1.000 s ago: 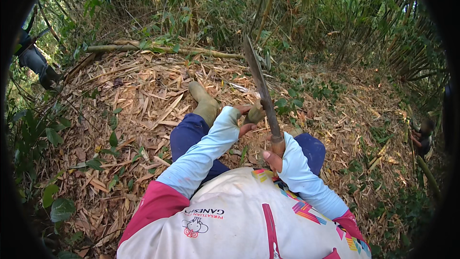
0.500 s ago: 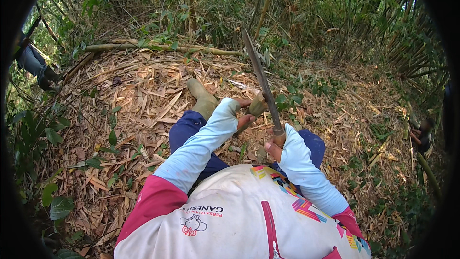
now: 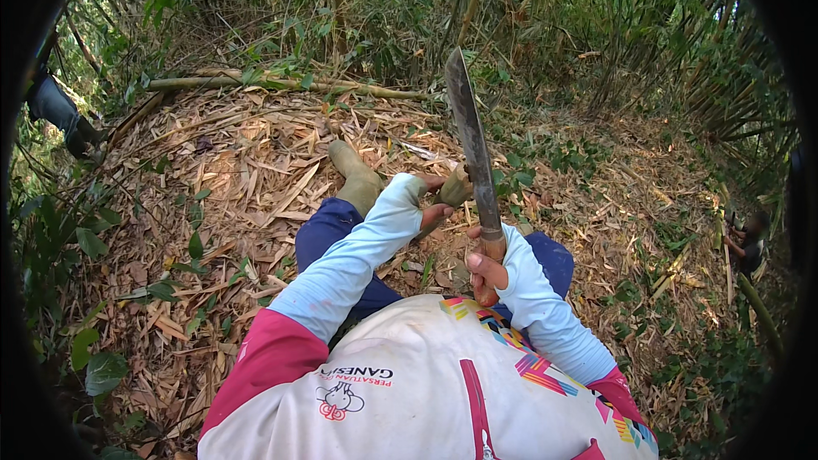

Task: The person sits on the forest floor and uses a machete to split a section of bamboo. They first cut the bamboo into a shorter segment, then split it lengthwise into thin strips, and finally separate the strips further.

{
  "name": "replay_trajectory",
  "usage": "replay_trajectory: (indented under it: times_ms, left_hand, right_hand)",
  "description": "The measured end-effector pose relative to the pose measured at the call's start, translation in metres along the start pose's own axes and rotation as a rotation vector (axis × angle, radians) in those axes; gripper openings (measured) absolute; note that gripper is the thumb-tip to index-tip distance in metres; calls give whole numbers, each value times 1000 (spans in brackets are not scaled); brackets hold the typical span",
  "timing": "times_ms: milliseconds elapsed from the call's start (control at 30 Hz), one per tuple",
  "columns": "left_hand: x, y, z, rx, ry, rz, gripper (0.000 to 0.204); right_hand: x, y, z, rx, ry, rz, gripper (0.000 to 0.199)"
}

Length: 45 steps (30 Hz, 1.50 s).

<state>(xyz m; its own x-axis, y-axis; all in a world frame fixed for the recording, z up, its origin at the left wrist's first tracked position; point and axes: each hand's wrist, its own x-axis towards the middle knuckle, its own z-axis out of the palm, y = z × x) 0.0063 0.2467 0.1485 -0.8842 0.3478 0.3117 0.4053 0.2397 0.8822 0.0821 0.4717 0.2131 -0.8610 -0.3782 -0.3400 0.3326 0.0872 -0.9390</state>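
Note:
My right hand (image 3: 484, 271) grips the wooden handle of a long machete (image 3: 470, 145), whose dark blade points up and away from me. My left hand (image 3: 436, 203) holds a short greenish-brown piece of bamboo (image 3: 456, 187) right beside the blade's lower part. Both arms wear pale blue sleeves. My legs in blue trousers (image 3: 328, 234) stretch forward, with an olive rubber boot (image 3: 355, 177) on the left foot. Whether the blade touches the piece I cannot tell.
Dry bamboo leaves and husks (image 3: 230, 187) cover the sloping ground. A fallen bamboo pole (image 3: 281, 85) lies across the back. Dense bamboo stems (image 3: 699, 60) stand behind and to the right. Another person's leg (image 3: 60, 111) shows at far left, another person (image 3: 750, 238) at far right.
The machete and both hands have shifted slightly; the blade stands a little more upright, and my left hand keeps the bamboo piece next to it.

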Motion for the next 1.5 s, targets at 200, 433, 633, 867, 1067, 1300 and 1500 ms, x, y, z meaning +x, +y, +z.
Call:
replay_trajectory:
  times_ms: [200, 433, 633, 867, 1067, 1300, 1500]
  left_hand:
    - [-1, 3, 1, -27, 24, -20, 44]
    - [-2, 8, 2, -35, 18, -47, 47]
    - [-3, 1, 4, -40, 23, -50, 48]
    - [-6, -5, 5, 5, 67, 4, 49]
    - [-8, 13, 3, 0, 71, -32, 50]
    - [-12, 3, 6, 79, 54, -84, 49]
    - [-14, 9, 6, 57, 29, -133, 47]
  right_hand:
    - [-3, 1, 6, -164, 85, -80, 36]
    - [-6, 2, 9, -499, 272, -156, 31]
    - [-13, -5, 11, -263, 343, -211, 31]
    - [-23, -26, 15, -117, 326, -380, 30]
    - [-11, -11, 11, -600, 351, -213, 30]
    - [-4, 1, 5, -478, 216, -157, 28]
    - [-10, -11, 14, -249, 159, -97, 28]
